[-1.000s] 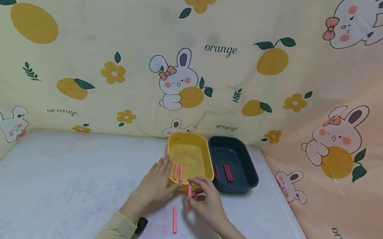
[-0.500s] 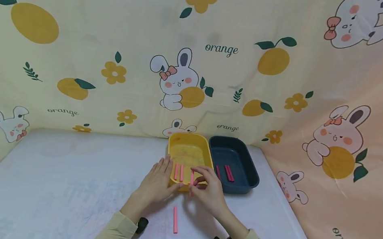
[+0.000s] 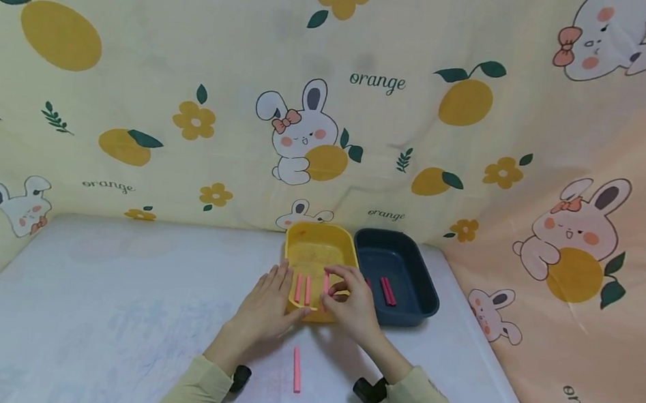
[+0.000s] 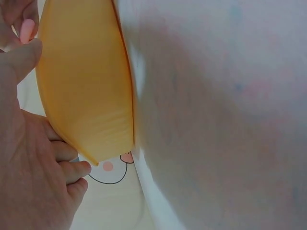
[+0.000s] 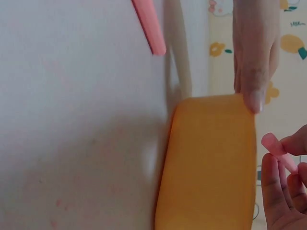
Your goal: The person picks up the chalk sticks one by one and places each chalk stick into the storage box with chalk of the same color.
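Note:
Between thumb and fingers my right hand [image 3: 359, 308] pinches a pink chalk-like stick [image 5: 274, 145], held over the front right part of a yellow box [image 3: 324, 255]. Two similar pink sticks [image 3: 307, 291] lie side by side inside that box, near its front left. My left hand [image 3: 264, 302] rests against the box's left side with fingers extended, its thumb touching the front rim. Another pink stick [image 3: 296, 370] lies on the table in front of the box, between my forearms.
A dark blue box [image 3: 398, 257] stands right beside the yellow one, holding darker pink sticks [image 3: 388, 291]. The white table [image 3: 99, 294] meets a printed cloth [image 3: 227, 43] behind the boxes and along the right edge.
My right hand has moved forward from the yellow box's front edge, carrying the pink stick over its inside. My left hand and the stick on the table have stayed put.

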`<state>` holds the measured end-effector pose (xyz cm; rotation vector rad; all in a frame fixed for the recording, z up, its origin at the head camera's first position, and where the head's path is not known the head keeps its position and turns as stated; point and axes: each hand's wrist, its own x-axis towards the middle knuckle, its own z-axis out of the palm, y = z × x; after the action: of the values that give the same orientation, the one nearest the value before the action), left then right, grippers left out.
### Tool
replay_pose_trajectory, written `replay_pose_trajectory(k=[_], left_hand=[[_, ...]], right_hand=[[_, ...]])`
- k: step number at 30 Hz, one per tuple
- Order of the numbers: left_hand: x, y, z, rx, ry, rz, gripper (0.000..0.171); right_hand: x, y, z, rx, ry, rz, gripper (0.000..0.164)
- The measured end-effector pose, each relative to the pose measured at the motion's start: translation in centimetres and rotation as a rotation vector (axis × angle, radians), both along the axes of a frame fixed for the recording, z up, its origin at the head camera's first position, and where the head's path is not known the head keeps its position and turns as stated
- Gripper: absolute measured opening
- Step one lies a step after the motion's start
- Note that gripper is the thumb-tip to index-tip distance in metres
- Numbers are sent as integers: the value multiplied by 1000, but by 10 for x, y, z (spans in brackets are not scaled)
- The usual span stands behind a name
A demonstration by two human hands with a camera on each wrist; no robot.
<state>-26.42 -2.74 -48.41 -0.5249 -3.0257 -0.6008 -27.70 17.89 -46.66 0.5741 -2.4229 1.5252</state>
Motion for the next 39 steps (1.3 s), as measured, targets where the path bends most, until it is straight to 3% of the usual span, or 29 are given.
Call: replay_pose_trajectory(k=[12,24,39], left_hand=[[-1,-1,0,-11,13,-15,96],[0,-2,2,-7,-2,-17,96],[-1,-2,1,4,-8,-19,96]], right_hand=[[-26,-2,-2,92,-102,-25,50],[-55,-9,-2,264,-323,65,45],[-77,-10,3,310,-565,80,40]])
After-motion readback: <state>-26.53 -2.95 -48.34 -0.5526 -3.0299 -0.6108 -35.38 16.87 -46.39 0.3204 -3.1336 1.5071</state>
